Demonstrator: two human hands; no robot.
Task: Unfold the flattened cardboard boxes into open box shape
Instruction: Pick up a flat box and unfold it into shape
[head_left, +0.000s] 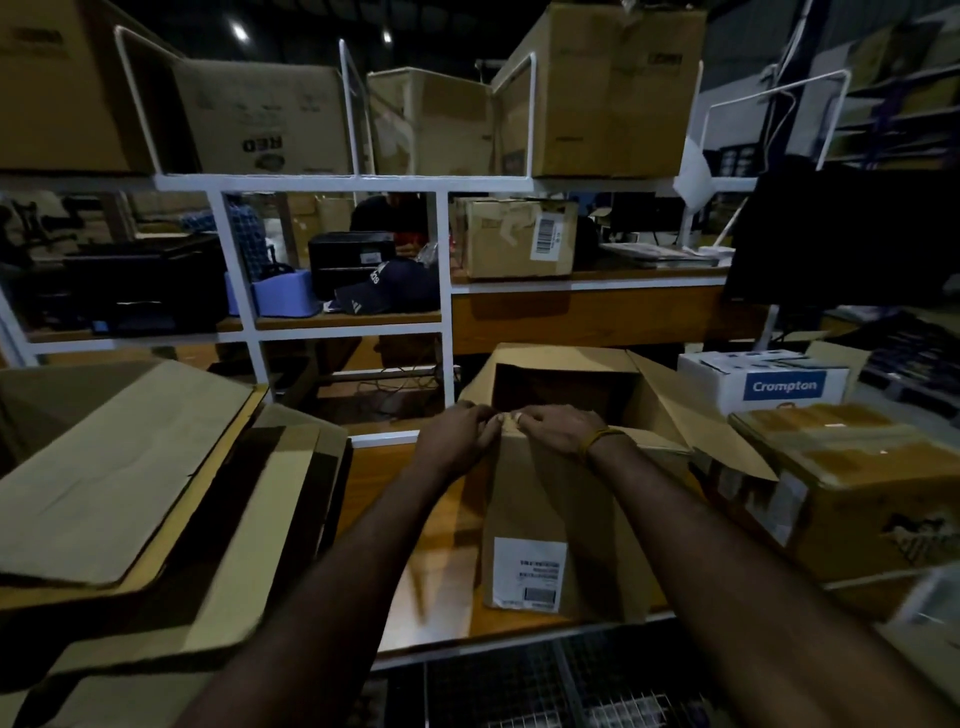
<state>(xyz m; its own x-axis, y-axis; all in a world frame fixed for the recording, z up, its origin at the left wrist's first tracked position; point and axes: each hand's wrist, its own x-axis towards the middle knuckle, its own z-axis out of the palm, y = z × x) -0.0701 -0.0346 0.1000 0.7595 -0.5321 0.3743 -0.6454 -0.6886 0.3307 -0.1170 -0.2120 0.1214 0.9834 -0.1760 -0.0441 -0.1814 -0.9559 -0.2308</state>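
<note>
Your two hands meet at the near top edge of the cardboard box (550, 499), which stands opened up on the wooden bench (415, 545) right in front of you, its mouth dark and its flaps spread to the far side and to the right. Your left hand (457, 441) has its fingers curled in a tight grip on the rim at the near corner, and your right hand (558, 428) pinches the same edge just beside it, so close that the fingertips of the two hands almost touch; a yellow band (602, 439) sits on your right wrist. A white shipping label (527, 571) is stuck low on the box's near face. To your left lies a stack of flattened cardboard boxes (130, 467), tilted and overlapping one another. To your right, just beside the open flap, sits a taped brown carton (872, 493), and behind it a white box printed "Crompton" (784, 385). Beyond the bench rises a white metal shelf frame (343, 183) loaded with large cartons on top, with a dark cap (384, 291) on the middle level.
</note>
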